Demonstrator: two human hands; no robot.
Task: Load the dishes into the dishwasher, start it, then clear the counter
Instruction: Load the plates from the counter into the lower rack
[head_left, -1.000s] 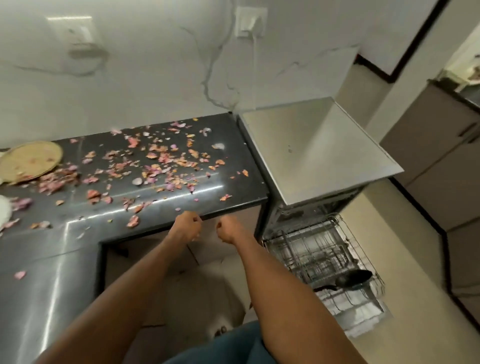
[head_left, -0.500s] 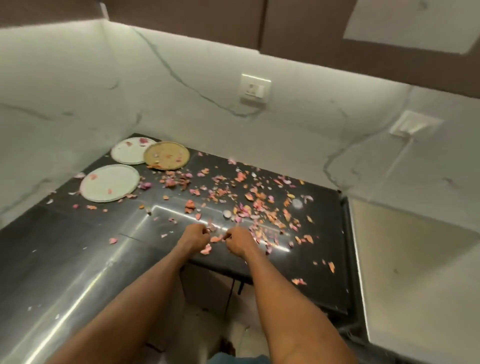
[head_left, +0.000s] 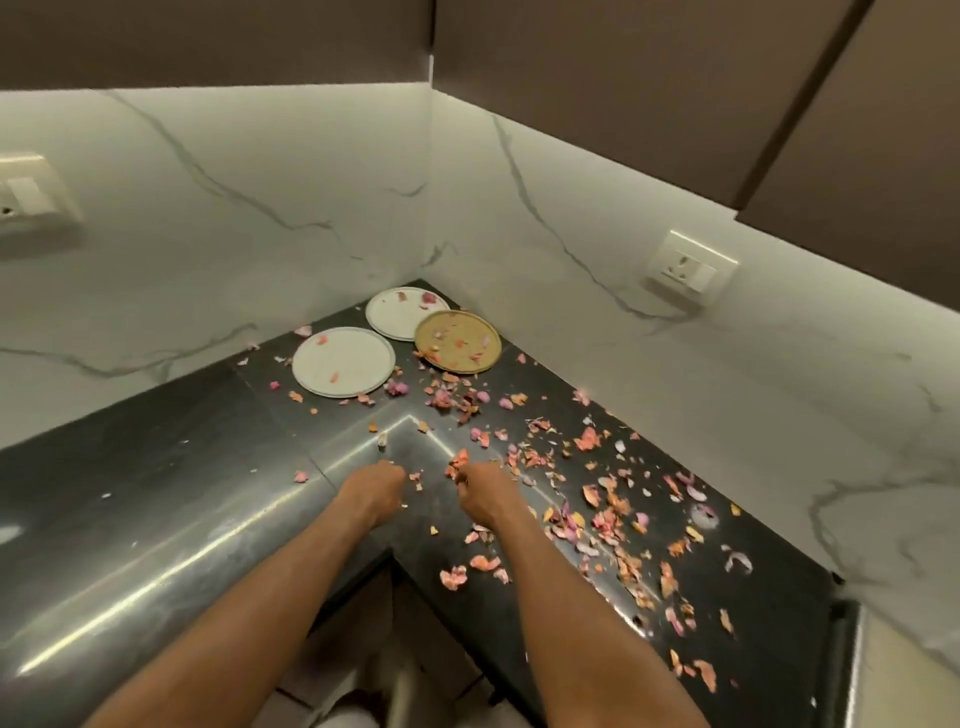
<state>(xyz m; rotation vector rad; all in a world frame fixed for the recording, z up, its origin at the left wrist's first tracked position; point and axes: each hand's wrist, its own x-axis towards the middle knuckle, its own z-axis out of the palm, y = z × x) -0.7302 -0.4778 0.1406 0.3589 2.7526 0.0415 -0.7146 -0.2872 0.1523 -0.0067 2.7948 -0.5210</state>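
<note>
Three plates lie in the far corner of the black counter (head_left: 156, 467): a white plate (head_left: 343, 361), a second white plate (head_left: 402, 312) behind it, and a gold plate (head_left: 457, 340) to the right. All carry a few petals. Pink and orange petals (head_left: 613, 504) litter the counter, mostly on the right run. My left hand (head_left: 371, 493) and my right hand (head_left: 480, 496) hover over the counter's inner corner, fingers curled into fists, with nothing visibly held. A clump of petals (head_left: 458, 461) lies just past my right knuckles.
Marble walls close the corner, with a socket (head_left: 691, 267) on the right wall and another (head_left: 26, 197) on the left. Dark cabinets (head_left: 675, 78) hang overhead. The dishwasher's top edge (head_left: 883, 675) shows at the lower right.
My view has swung left from the open dishwasher to the counter corner. Both fists have moved forward over the counter's inner corner, and the plates now sit straight ahead.
</note>
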